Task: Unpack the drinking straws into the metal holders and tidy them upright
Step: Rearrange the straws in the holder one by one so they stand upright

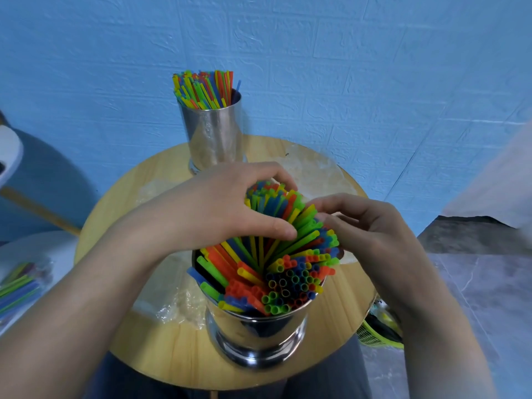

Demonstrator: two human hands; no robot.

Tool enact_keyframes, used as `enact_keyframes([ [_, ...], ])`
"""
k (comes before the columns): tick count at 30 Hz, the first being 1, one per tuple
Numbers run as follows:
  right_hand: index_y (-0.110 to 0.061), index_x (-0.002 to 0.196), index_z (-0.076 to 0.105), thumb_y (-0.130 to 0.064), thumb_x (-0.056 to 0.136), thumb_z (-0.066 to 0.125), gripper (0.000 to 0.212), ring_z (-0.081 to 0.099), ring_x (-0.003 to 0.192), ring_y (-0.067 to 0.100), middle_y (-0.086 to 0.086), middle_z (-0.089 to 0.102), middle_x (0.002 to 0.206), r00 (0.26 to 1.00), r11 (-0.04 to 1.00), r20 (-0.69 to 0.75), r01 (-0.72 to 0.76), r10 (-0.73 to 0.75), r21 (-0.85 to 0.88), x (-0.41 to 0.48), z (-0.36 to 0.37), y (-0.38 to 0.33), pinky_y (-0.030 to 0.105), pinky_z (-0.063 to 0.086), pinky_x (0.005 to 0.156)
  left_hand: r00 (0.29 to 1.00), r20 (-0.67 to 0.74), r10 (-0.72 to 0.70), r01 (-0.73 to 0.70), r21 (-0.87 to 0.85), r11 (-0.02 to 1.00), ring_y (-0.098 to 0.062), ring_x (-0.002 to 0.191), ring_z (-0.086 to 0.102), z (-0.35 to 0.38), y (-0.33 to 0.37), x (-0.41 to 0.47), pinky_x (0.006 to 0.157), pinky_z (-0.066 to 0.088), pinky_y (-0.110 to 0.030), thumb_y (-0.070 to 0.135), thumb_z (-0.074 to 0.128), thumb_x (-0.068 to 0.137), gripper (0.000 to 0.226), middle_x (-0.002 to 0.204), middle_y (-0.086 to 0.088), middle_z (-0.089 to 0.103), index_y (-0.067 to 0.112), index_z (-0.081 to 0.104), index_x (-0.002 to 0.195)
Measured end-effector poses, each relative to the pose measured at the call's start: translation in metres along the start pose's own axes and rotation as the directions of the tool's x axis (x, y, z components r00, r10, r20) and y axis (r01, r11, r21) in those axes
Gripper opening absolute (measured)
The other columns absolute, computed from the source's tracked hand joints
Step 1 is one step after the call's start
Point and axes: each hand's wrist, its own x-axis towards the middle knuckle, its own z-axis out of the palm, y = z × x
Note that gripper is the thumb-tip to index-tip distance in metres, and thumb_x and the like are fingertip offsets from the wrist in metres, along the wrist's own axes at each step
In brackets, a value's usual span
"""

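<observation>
Two metal holders are seen on a round table (172, 355). The far holder (214, 131) is filled, and its straws (201, 87) stand close to upright. The near holder (259, 332) is packed too, but its straws (288, 272) are splayed. Those at the near rim stand end-on to the camera, and those behind lean away and to the right, with their long axes fanned out from the holder's mouth. The left hand (227, 208) is wrapped round the leaning part of the fan. Its fingers are curled over the far side and its thumb is pressed on the near side, so that part is gripped from the left. The right hand (365, 226) is set against the open ends on the fan's right edge. Its fingers are loosely bent and its thumb tip touches the ends, but whether any straw is pinched cannot be told. The fan is thus held between the two hands, left hand high and behind, right hand beside. The lean is directed toward the right hand, so that hand is judged better placed to push the ends back toward the middle while the left hand gathers them. Unpacking into this holder appears largely done, and straightening is the step in hand. Crumpled clear wrap (178, 306) lies on the table beside the near holder. More straws, still bagged (17, 286), are noted on a surface at far left. A green basket (377, 335) sits below the table's right edge.
</observation>
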Motion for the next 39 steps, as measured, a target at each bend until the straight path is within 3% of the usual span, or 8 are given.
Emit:
enact_keyframes([
  [14,-0.032,0.095,0.081,-0.037,0.088,0.069,0.015,0.068,0.093,0.045,0.008,0.077,0.092,0.996,0.998,-0.073,0.044,-0.047,-0.035,0.009,0.008,-0.004,0.064,0.056,0.079,0.994,-0.090,0.056,-0.054,0.034,0.998,0.001,0.084,0.065,0.006,-0.002,0.007,0.072,0.049,-0.025,0.051,0.075,0.081,0.020,0.089,0.016,0.069,0.037,0.069,0.093],
  [24,-0.031,0.097,0.081,-0.036,0.091,0.074,0.011,0.067,0.092,0.047,0.011,0.077,0.090,0.996,0.998,-0.062,0.054,-0.057,-0.039,0.007,0.002,0.001,0.062,0.056,0.080,0.987,-0.154,0.044,-0.035,0.061,0.998,-0.005,0.079,0.063,0.009,-0.001,0.007,0.074,0.052,-0.033,0.050,0.071,0.084,0.017,0.082,0.008,0.068,0.035,0.068,0.089],
  [26,-0.030,0.096,0.082,-0.035,0.091,0.072,0.012,0.068,0.082,0.037,0.015,0.075,0.087,0.999,0.998,-0.024,0.044,-0.045,-0.046,0.005,-0.003,0.002,0.050,0.058,0.070,0.985,-0.166,0.041,-0.029,0.070,0.997,-0.006,0.080,0.063,0.009,-0.001,0.007,0.076,0.052,-0.036,0.050,0.071,0.084,0.017,0.084,0.007,0.068,0.034,0.068,0.089],
  [28,-0.029,0.095,0.082,-0.030,0.093,0.071,0.012,0.058,0.069,0.020,0.018,0.070,0.079,0.999,0.998,0.032,0.033,-0.031,-0.052,0.001,-0.009,0.001,0.033,0.048,0.060,0.983,-0.178,0.036,-0.022,0.078,0.997,-0.005,0.083,0.062,0.009,-0.003,0.007,0.079,0.052,-0.035,0.049,0.070,0.084,0.017,0.089,0.008,0.069,0.034,0.068,0.092],
  [30,-0.030,0.096,0.082,-0.027,0.092,0.070,0.013,0.051,0.066,0.013,0.017,0.065,0.074,0.998,0.999,0.066,0.024,-0.021,-0.045,-0.003,-0.012,0.000,0.027,0.044,0.060,0.983,-0.181,0.032,-0.018,0.076,0.997,-0.001,0.087,0.062,0.010,-0.004,0.007,0.080,0.050,-0.027,0.049,0.070,0.084,0.019,0.095,0.012,0.068,0.037,0.067,0.098],
  [34,-0.034,0.094,0.082,-0.031,0.085,0.069,0.016,0.047,0.062,0.012,-0.011,0.063,0.067,0.996,0.999,0.085,0.021,-0.018,-0.027,-0.004,-0.015,-0.002,0.022,0.041,0.058,0.994,-0.093,0.049,-0.044,0.060,0.997,0.011,0.099,0.058,0.007,-0.004,0.005,0.084,0.043,-0.010,0.047,0.073,0.080,0.033,0.106,0.027,0.064,0.048,0.062,0.111],
  [37,-0.030,0.093,0.082,-0.031,0.084,0.071,0.015,0.053,0.063,0.016,-0.009,0.069,0.073,0.996,0.999,0.084,0.034,-0.030,-0.040,-0.002,-0.012,-0.004,0.024,0.045,0.058,0.998,-0.027,0.048,-0.047,0.036,0.998,0.008,0.097,0.063,0.006,-0.001,0.005,0.090,0.051,-0.027,0.052,0.077,0.077,0.038,0.107,0.028,0.065,0.054,0.061,0.111],
  [39,-0.029,0.095,0.081,-0.033,0.084,0.072,0.015,0.063,0.073,0.036,0.001,0.074,0.084,0.997,0.998,0.056,0.046,-0.044,-0.046,0.000,-0.008,-0.005,0.042,0.053,0.065,0.997,-0.048,0.052,-0.051,0.027,0.998,0.005,0.092,0.065,0.007,0.001,0.006,0.088,0.054,-0.036,0.055,0.077,0.077,0.032,0.101,0.025,0.068,0.051,0.064,0.105],
])
